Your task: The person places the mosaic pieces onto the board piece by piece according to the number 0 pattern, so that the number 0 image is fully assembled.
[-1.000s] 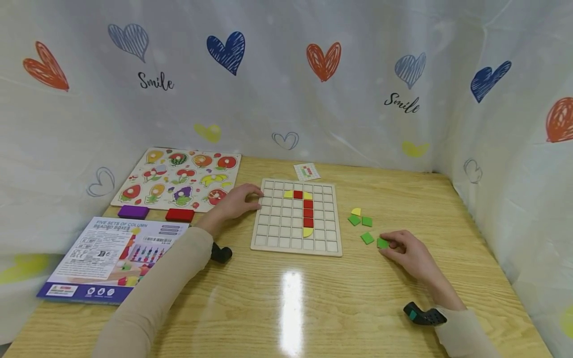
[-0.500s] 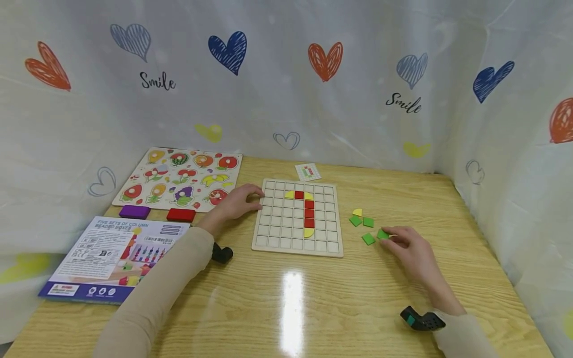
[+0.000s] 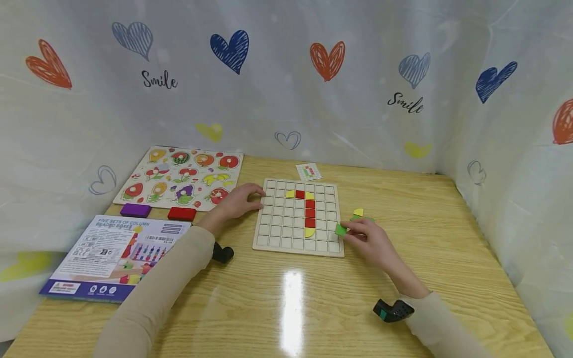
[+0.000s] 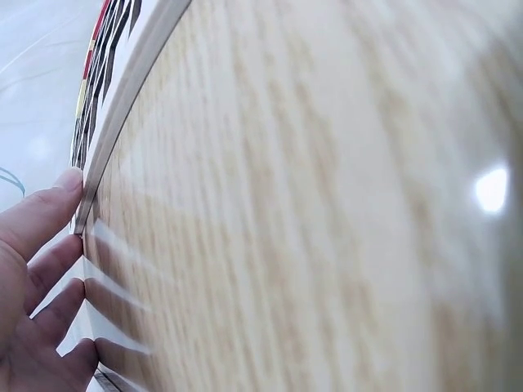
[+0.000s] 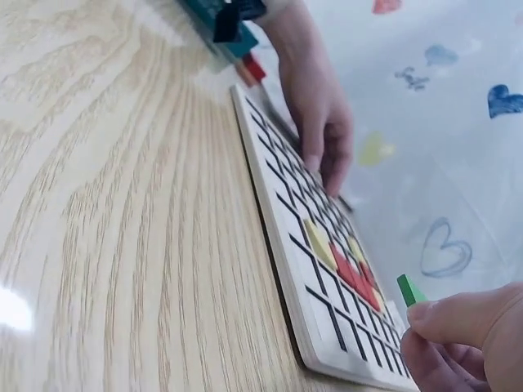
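Observation:
A wooden grid board point(image 3: 277, 223) lies mid-table, with red square tiles point(image 3: 310, 204) and yellow quarter-round tiles point(image 3: 310, 232) set in a hook-shaped line. My left hand point(image 3: 237, 204) touches the board's left edge, its fingers loosely extended; the left wrist view has the thumb point(image 4: 69, 181) against the rim. Between thumb and fingers my right hand point(image 3: 370, 243) pinches a green square tile point(image 3: 340, 229), which overlaps the board's right edge in the head view. In the right wrist view that green tile point(image 5: 410, 287) is tilted up above the board.
Right of the board lie a loose yellow tile point(image 3: 358, 212) and green tiles point(image 3: 369, 219) partly hidden by my right hand. A pattern card point(image 3: 309, 171) sits behind the board. At left are a fruit puzzle point(image 3: 123, 199), purple block point(image 3: 136, 211), red block point(image 3: 182, 214) and printed box point(image 3: 89, 258).
My right hand has lifted the green tile from among the loose ones and carried it left to the board's right edge. The left hand stays at the board's left edge.

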Available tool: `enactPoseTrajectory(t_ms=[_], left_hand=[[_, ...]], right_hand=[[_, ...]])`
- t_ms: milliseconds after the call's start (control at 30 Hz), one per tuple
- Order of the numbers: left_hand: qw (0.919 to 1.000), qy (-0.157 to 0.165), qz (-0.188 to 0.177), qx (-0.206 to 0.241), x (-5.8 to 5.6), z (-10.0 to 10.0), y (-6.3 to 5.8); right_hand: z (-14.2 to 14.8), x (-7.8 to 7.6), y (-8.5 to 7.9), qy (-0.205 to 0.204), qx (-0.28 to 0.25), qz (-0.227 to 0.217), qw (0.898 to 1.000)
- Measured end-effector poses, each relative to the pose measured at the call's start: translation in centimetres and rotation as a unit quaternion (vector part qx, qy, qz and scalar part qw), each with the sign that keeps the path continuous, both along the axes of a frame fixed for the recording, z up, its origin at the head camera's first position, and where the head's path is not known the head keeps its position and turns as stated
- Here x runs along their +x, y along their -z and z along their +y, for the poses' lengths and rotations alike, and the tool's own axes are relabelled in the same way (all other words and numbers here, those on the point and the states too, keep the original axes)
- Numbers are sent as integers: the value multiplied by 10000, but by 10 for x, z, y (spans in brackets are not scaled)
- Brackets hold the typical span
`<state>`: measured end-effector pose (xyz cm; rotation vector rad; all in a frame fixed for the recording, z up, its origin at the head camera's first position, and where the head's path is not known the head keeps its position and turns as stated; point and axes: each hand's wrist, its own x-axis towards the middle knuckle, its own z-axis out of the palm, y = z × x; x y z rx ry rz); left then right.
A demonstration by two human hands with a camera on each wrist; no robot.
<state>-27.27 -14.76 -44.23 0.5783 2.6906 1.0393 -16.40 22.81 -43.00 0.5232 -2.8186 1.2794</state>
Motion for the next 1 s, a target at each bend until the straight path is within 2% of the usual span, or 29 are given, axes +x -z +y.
enactPoseTrajectory(t_ms=[233, 533, 800, 1000], left_hand=[[10000, 2, -10, -6, -1, 0, 2], [10000, 14, -4, 24, -2, 0, 2], [9999, 63, 66, 105, -3, -1, 2], [9999, 79, 86, 112, -3, -1, 2]], right_hand=[[-36, -10, 3, -482, 142, -58, 9987], [-67, -21, 9, -922, 396, 192, 9948], [-80, -26, 10, -992, 623, 242, 9928], [-85, -27, 8, -1034, 683, 42, 9923]])
